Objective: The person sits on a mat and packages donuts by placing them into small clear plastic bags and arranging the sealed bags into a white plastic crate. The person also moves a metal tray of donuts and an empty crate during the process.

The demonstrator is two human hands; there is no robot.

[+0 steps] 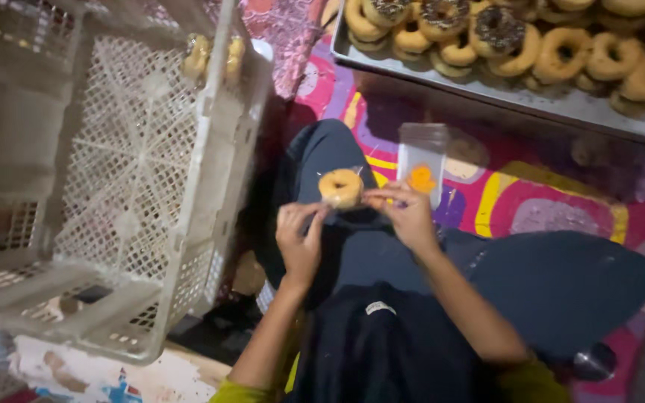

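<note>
Fingers of the left hand [300,239] and right hand [404,213] are pinched on a bagged doughnut [341,188], with the doughnut tray [487,93] far right.

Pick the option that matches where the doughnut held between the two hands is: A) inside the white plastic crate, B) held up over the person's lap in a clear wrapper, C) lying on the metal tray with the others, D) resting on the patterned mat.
B: the left hand and right hand hold the doughnut, in what looks like a clear wrapper, above the dark-trousered lap, apart from the metal tray and the crate.
</note>
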